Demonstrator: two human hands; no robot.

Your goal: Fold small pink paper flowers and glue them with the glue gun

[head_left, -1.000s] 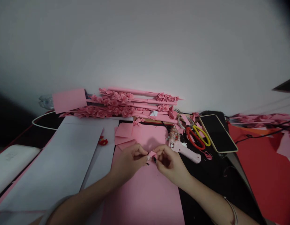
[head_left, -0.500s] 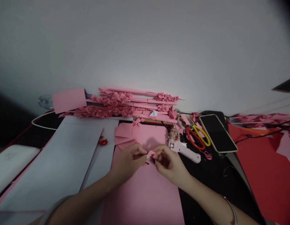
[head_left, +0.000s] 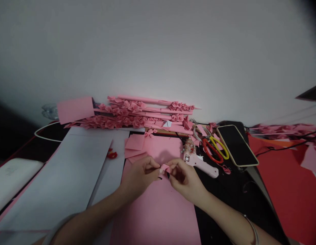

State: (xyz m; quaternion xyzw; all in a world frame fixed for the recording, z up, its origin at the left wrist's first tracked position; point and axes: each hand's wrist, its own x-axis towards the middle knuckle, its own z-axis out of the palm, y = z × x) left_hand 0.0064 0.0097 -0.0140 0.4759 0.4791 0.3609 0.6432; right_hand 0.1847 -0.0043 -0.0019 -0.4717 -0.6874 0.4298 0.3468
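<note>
A small folded piece of pink paper (head_left: 164,167) is held between both hands, above a large pink sheet (head_left: 160,214). My left hand (head_left: 141,173) pinches its left side between thumb and fingertips. On its right side, my right hand (head_left: 184,177) grips it the same way, with the fingers curled. Fingertips cover part of the folds. Just beyond my left hand lie some small pink paper squares (head_left: 135,142). Close to my right hand rests a pale pink glue gun (head_left: 202,165).
Pink paper flowers on stems (head_left: 127,110) lie along the wall. Right of the glue gun are scissors with red and yellow handles (head_left: 216,149) and a phone (head_left: 236,144). White sheets (head_left: 55,180) cover the left side; red paper (head_left: 287,183) lies far right.
Both hands stay in nearly the same place. The folded pink paper has turned slightly between the fingertips, and the right fingers have shifted a little.
</note>
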